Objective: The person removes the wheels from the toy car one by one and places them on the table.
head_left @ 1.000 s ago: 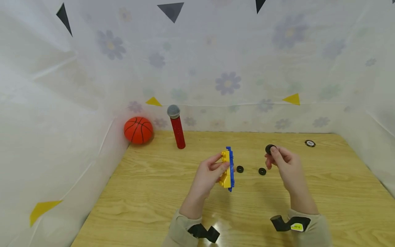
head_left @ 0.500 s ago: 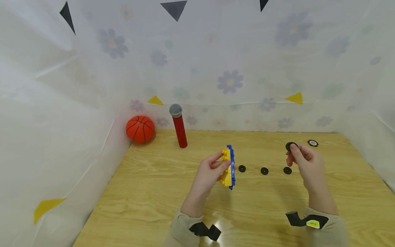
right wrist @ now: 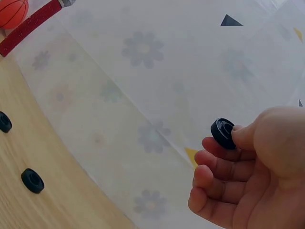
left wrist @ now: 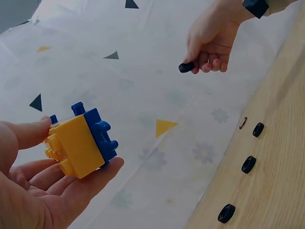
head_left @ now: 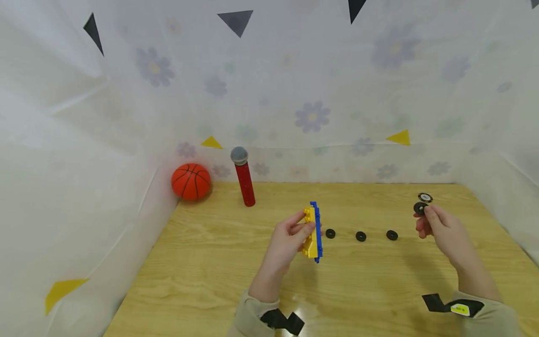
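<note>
My left hand point(head_left: 290, 241) point(left wrist: 43, 186) holds a yellow and blue brick block point(head_left: 312, 230) point(left wrist: 81, 143) upright above the middle of the wooden table point(head_left: 210, 262), thumb on one end and fingers under the other. My right hand point(head_left: 442, 229) point(right wrist: 248, 167) pinches a small black wheel point(head_left: 419, 208) point(right wrist: 222, 133) point(left wrist: 186, 67) between thumb and forefinger, out at the right. Three black wheels point(head_left: 330, 233) point(head_left: 360, 236) point(head_left: 392, 235) lie in a row on the table between my hands. A flat black and white disc point(head_left: 425, 197) lies just beyond the held wheel.
An orange toy basketball point(head_left: 191, 181) sits in the far left corner. A red toy microphone point(head_left: 244, 176) stands next to it. White flowered sheeting point(head_left: 311, 112) walls the table on three sides.
My right hand has carried the black wheel to the right, from mid-table towards the disc. A third wheel now shows in the row. The left hand and block barely moved.
</note>
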